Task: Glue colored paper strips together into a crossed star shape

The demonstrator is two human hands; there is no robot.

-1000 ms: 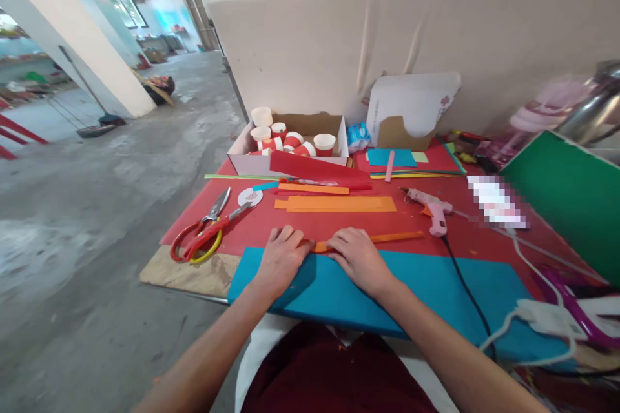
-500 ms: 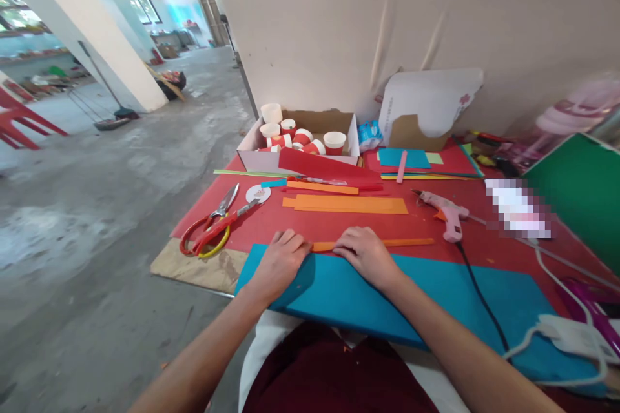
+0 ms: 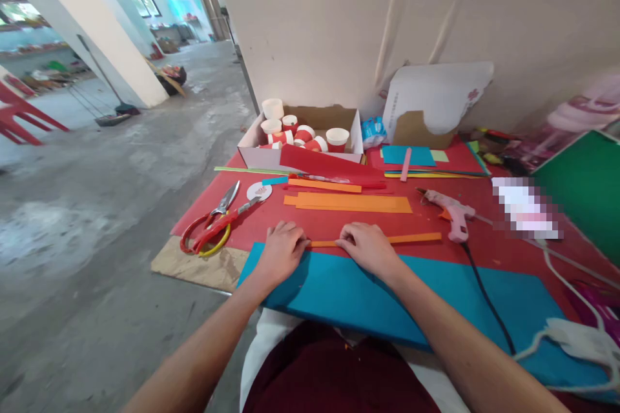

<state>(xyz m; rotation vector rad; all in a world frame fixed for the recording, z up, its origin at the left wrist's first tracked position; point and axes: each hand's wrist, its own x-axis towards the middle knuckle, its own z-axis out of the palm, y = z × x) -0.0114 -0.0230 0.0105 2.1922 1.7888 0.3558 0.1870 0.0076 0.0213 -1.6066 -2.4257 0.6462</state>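
Note:
A narrow orange paper strip [image 3: 415, 238] lies across the red sheet, just beyond the edge of the blue board [image 3: 450, 290]. My left hand [image 3: 282, 248] has its fingers closed on the strip's left end. Further right, my right hand [image 3: 367, 246] pinches the same strip, whose right part runs out past the knuckles. Between the hands a thin stretch of the strip shows. Beyond them lie wider orange paper strips [image 3: 356, 203]. To the left of my left hand are red-and-yellow-handled scissors [image 3: 213, 226] and a red-handled cutter [image 3: 227, 222].
A box [image 3: 300, 160] of red and white paper cups stands at the back. A pink glue gun [image 3: 453, 213] with a black cord rests at the right, near a white power strip [image 3: 576, 339]. A green board [image 3: 581, 187] leans at the far right.
My right hand has shifted slightly right along the strip. The strip between the hands looks narrower than before. The view has moved a little.

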